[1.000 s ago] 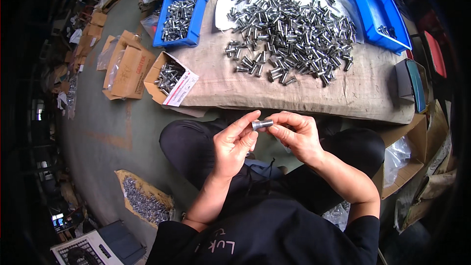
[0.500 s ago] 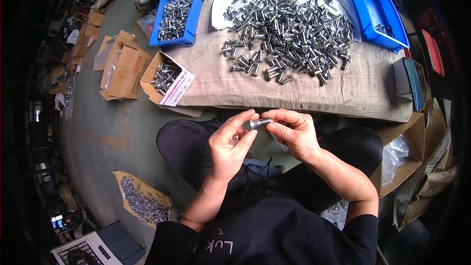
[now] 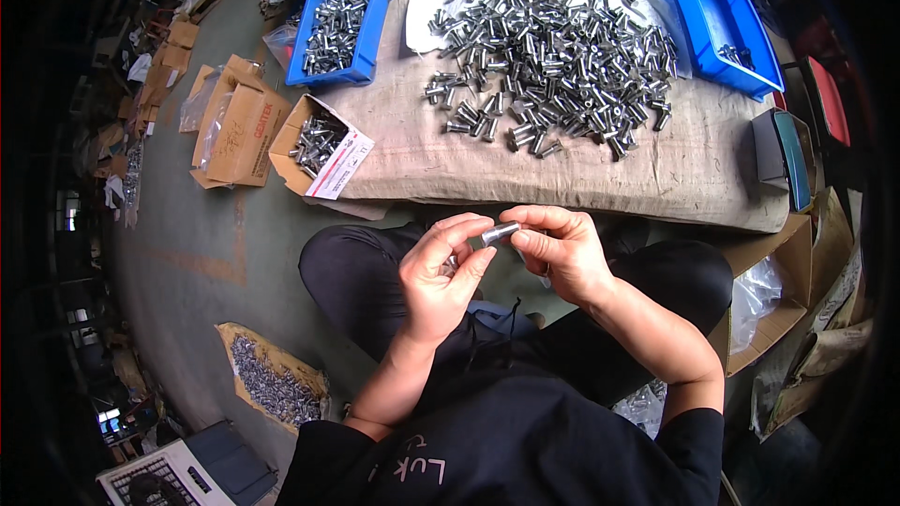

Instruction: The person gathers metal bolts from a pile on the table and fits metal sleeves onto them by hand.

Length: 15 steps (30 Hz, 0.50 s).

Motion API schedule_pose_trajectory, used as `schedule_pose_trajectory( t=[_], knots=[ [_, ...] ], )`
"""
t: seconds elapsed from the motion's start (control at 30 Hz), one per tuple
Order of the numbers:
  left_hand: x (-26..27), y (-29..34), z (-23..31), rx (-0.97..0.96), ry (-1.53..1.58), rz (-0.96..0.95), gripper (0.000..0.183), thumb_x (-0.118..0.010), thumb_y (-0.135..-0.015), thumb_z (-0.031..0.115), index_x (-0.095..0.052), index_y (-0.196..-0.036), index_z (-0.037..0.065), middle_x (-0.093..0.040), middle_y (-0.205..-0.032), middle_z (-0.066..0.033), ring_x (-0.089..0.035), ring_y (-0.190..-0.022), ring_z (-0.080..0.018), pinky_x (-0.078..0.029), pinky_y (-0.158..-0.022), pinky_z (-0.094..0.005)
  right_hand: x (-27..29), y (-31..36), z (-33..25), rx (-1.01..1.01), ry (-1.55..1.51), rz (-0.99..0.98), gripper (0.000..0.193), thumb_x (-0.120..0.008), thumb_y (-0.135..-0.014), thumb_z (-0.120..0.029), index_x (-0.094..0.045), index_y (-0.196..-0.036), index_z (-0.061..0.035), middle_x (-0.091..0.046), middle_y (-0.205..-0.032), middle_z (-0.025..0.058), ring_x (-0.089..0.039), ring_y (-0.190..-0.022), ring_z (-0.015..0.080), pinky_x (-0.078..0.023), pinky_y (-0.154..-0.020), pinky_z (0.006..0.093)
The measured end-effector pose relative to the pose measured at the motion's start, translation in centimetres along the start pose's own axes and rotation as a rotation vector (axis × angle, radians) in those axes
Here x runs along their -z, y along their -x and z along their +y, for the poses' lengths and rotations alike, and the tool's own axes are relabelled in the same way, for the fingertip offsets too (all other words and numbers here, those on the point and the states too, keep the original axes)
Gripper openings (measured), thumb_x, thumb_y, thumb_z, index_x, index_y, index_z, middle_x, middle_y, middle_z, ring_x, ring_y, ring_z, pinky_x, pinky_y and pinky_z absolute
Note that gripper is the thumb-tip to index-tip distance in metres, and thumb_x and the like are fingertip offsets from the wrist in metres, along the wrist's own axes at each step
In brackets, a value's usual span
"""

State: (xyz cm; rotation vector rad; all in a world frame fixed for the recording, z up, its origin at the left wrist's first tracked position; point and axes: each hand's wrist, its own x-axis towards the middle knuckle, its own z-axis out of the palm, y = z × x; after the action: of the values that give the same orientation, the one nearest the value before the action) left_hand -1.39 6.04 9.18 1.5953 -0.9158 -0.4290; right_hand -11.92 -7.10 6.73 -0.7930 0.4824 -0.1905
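Observation:
Between both hands, just off the table's front edge, is a shiny metal bolt (image 3: 498, 233) with a wide head and a cylindrical shank. My left hand (image 3: 439, 274) pinches its head end between thumb and fingers, and more metal shows in the curl of that palm. At the shank end, my right hand (image 3: 564, 258) grips with thumb and index finger. Something small and pale shows under the right fingers, too hidden to name. Beyond the hands, a big heap of similar metal bolts (image 3: 572, 61) lies on a white sheet (image 3: 424, 14).
A cloth-covered table (image 3: 562, 178) fills the front. On its left stand a blue bin (image 3: 380, 14) and an open carton (image 3: 286, 152), both holding bolts. At the right is another blue bin (image 3: 712, 9) with a few pieces. Small parts lie on cardboard (image 3: 230, 337) on the floor.
The bolt has turned slightly between my fingers, its shank end now tilted a little higher. Both hands stay in nearly the same place.

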Motion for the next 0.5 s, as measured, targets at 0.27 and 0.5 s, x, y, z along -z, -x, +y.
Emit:
schedule_pose_trajectory(
  t=[0.27,0.5],
  knots=[
    [-1.0,-0.7,-1.0,0.289,0.362,0.135,0.027,-0.041,-0.093,0.012,-0.05,-0.112,-0.005,-0.059,-0.093,-0.0172,-0.044,-0.053,-0.0046,-0.036,-0.045,-0.0176,-0.2,-0.5,-0.6,-0.189,-0.34,-0.073,0.009,-0.059,-0.081,-0.013,-0.057,-0.083,-0.005,-0.054,-0.066,0.0017,-0.043,-0.05,0.0067,-0.032,-0.04,0.0197],
    [-1.4,-0.8,-2.2,0.186,-0.097,0.116,0.026,-0.04,-0.093,0.01,-0.051,-0.112,-0.003,-0.061,-0.097,-0.0108,-0.049,-0.062,-0.0039,-0.041,-0.054,-0.0165,-1.7,-0.1,0.3,0.174,0.49,-0.175,0.023,-0.07,-0.074,-0.013,-0.059,-0.091,-0.0039,-0.052,-0.066,-0.0063,-0.041,-0.059,0.0007,-0.035,-0.054,0.0175]
  ],
)
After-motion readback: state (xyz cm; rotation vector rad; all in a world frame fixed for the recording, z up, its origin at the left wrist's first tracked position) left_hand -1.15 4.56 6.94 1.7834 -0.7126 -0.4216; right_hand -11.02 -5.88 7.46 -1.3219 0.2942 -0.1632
